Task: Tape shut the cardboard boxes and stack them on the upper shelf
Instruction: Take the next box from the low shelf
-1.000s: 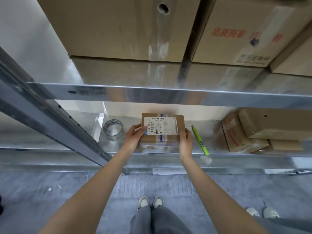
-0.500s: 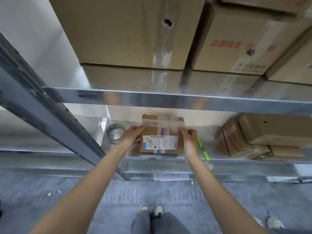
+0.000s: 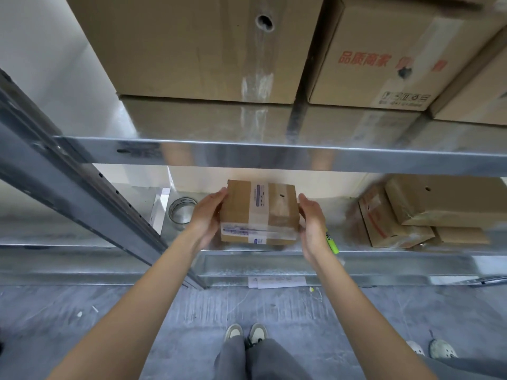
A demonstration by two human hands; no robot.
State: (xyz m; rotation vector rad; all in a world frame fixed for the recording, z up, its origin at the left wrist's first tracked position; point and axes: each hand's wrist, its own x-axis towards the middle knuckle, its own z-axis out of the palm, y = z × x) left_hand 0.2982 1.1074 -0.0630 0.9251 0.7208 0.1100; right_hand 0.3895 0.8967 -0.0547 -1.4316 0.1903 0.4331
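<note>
Brown corrugated card makes up the small taped cardboard box [image 3: 259, 212], which sits on the lower galvanised steel shelf [image 3: 274, 252] between both hands. The left hand [image 3: 207, 215] presses its left side and the right hand [image 3: 312, 223] its right side, fingers nearly straight, so neither grip curls round it. Clear tape crosses its top and front; a strip with blurred purple print and a small white label cannot be read. Left of the box lies a roll of clear tape [image 3: 181, 210]; just right of it, behind the right hand, a yellow-green marker [image 3: 332, 242]. Further right lie flat brown parcels [image 3: 428, 212]. Above the box, on the upper steel shelf [image 3: 274, 154], stand large cartons [image 3: 197, 48], one printed in red Chinese characters. Below is grey concrete floor [image 3: 82, 311].
</note>
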